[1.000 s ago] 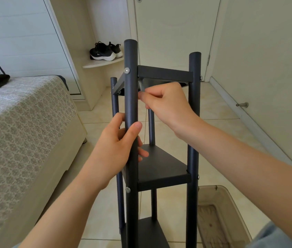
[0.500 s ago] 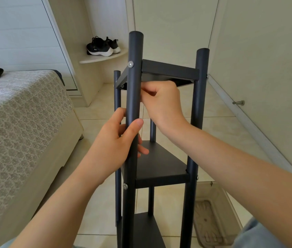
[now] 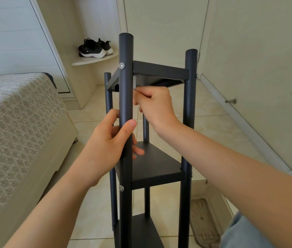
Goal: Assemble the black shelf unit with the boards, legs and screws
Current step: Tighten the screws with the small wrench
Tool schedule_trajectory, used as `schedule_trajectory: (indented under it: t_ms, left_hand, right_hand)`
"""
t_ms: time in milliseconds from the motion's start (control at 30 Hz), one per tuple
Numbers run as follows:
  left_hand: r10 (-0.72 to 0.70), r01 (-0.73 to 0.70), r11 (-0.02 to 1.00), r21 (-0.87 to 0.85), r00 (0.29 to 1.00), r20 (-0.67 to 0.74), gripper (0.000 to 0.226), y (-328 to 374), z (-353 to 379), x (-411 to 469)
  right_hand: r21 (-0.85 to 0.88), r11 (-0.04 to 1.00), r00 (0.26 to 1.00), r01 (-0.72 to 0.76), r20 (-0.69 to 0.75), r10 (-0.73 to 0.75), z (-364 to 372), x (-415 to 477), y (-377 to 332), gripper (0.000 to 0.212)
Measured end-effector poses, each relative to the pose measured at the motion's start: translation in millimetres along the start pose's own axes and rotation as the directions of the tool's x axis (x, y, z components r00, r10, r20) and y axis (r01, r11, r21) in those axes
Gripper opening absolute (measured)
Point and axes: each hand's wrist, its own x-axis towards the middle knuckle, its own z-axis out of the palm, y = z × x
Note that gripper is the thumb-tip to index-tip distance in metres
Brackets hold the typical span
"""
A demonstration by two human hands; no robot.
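Quilted bed [image 3: 16,113] at left, black shelf unit [image 3: 157,169] upright on tiled floor [image 3: 204,108] beside it, left hand [image 3: 105,145] wrapped round front leg [image 3: 126,86] below top board [image 3: 159,71], right hand [image 3: 156,106] pinching small pale piece [image 3: 134,83] under that board, silver screw [image 3: 121,65] in leg.

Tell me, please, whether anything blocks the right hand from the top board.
Nothing visible does: the right hand, pinching a small grey tool, is just under the top board, beside the leg the left hand grips.
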Motion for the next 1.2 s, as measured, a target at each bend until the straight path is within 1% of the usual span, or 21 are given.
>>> schedule_trajectory:
  t_ms: [100, 200, 300, 400, 500, 667, 767, 900, 1100, 1200]
  left_hand:
    - [0.004, -0.004, 1.000, 0.003, 1.000, 0.002, 0.035, 0.2, -0.1, 0.3]
    - [0.007, -0.007, 1.000, 0.019, 1.000, -0.003, 0.041, 0.7, -1.4, -0.9]
    - [0.001, -0.001, 1.000, 0.019, 1.000, -0.009, 0.030, -0.4, -3.3, -1.3]
    - [-0.003, 0.003, 1.000, 0.028, 1.000, -0.009, 0.023, -1.2, -3.0, -0.5]
    - [-0.002, 0.002, 1.000, 0.016, 1.000, -0.009, 0.020, -0.8, -1.6, 0.4]
    - [-0.002, 0.002, 1.000, 0.010, 1.000, -0.001, 0.028, 0.0, -1.7, 0.3]
    - [0.001, -0.001, 1.000, 0.007, 1.000, 0.013, 0.026, -0.7, -2.6, 0.5]
    - [0.022, -0.024, 0.999, 0.041, 0.999, 0.037, 0.037, 0.2, -2.9, -0.1]
    - [0.035, -0.037, 0.997, 0.063, 0.999, 0.028, 0.041, -0.2, -5.7, -0.1]
    - [0.039, -0.040, 0.996, 0.073, 0.999, 0.023, 0.042, -0.4, -6.2, -0.7]
  right_hand:
    - [0.002, 1.000, 0.999, 0.003, 0.041, -0.003, -8.3, -1.2, -4.3, 0.032]
    - [-0.019, 0.999, 0.997, -0.045, 0.067, 0.046, -17.5, 1.9, -8.8, 0.023]
    - [-0.076, 0.994, 0.988, -0.081, 0.128, 0.090, -26.7, 1.7, -15.6, 0.017]
    - [-0.132, 0.990, 0.985, -0.040, 0.164, 0.062, -35.1, -0.5, -22.9, 0.016]
    - [-0.179, 0.983, 0.984, 0.048, 0.177, -0.016, -37.6, -0.6, -26.3, 0.020]
    - [-0.211, 0.971, 0.984, 0.116, 0.156, -0.084, -36.0, 0.9, -26.7, 0.030]
    - [-0.240, 0.963, 0.984, 0.124, 0.151, -0.089, -35.2, 1.7, -25.9, 0.034]
    - [-0.241, 0.960, 0.982, 0.141, 0.154, -0.105, -28.9, 3.4, -22.1, 0.035]
    - [-0.233, 0.943, 0.971, 0.237, 0.026, -0.237, -11.3, 4.6, -7.7, 0.040]
    - [-0.208, 0.933, 0.951, 0.295, -0.032, -0.308, -2.0, 3.4, 1.7, 0.036]
